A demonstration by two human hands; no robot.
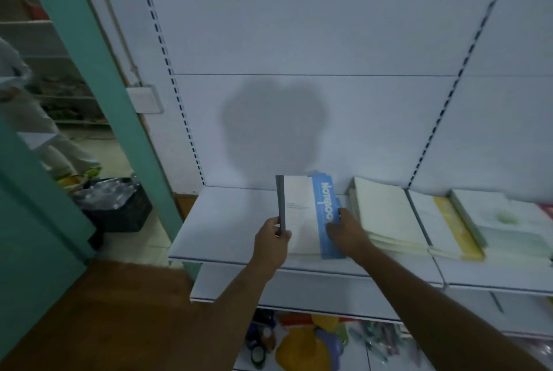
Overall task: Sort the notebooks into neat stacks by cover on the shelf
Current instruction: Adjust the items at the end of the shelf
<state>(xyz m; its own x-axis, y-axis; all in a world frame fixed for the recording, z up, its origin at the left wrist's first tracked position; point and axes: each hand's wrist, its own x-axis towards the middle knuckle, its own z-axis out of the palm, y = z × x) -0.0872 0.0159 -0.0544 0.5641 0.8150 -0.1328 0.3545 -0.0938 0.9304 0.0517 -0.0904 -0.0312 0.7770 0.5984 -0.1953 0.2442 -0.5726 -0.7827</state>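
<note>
1. We count two hands, both at centre frame. Our left hand [273, 236] has its fingers curled round the grey spine edge of the blue-band notebooks [311, 215], thumb on top.
2. Our right hand [344, 228] lies on the blue band at the stack's right edge, fingers spread flat and pressing down; nothing is gripped in it.
3. The blue-band notebooks sit on the white shelf [227, 221], near its front lip. How many lie in that stack we cannot tell; blue corners fan out crookedly at the far end.
4. To the right we count three more piles: a cream stack [386, 215] just beside our right hand, a yellow-band stack [449, 227] across the shelf divider, and a pale green stack [502, 218] at the right frame edge.
5. Open room: bare shelf surface runs from the blue-band stack leftward to the shelf's left end, and behind it to the back panel [299, 26].
6. One black crate [119, 206] stands on the floor at middle left, beyond the teal door frame [98, 71].
7. Below the shelf, at bottom centre, lies mixed coloured clutter [311, 343], too blurred to count.
</note>
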